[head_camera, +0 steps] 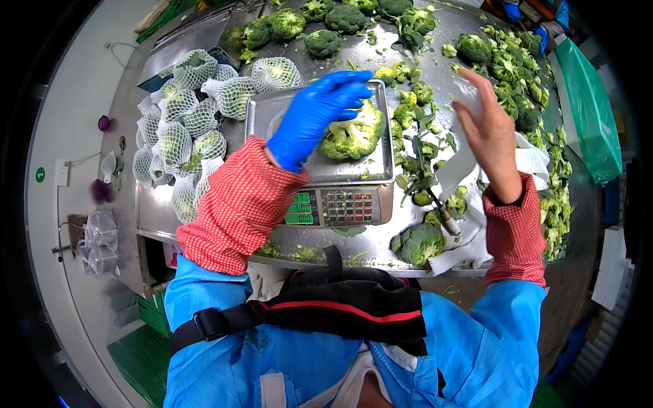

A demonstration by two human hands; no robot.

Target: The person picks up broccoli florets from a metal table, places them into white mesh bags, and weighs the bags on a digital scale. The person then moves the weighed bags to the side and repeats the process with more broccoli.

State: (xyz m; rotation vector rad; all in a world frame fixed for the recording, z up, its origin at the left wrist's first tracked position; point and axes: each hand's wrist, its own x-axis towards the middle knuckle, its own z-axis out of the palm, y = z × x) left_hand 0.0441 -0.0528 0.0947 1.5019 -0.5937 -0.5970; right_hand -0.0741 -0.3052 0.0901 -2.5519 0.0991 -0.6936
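My left hand (pixel 321 115), in a blue glove, is above the pan of a digital scale (pixel 319 168), beside a broccoli head (pixel 354 132) with its cut side up. Whether its fingers touch the broccoli is hidden. My bare right hand (pixel 487 130) is raised to the right of the scale, fingers apart, next to a blurred pale piece of netting or film (pixel 454 171). A knife (pixel 449 222) with a wooden handle lies below it, near another broccoli head (pixel 418 244). White foam netting (pixel 530 160) lies by my right wrist.
Net-wrapped broccoli heads (pixel 176 143) are piled left of the scale. Bare heads (pixel 347 19) line the far side of the steel table (pixel 352 56). Trimmed florets (pixel 556 204) are heaped at the right, near a green plastic bag (pixel 586 112). Another person's blue-gloved hands (pixel 542 38) show at the top right.
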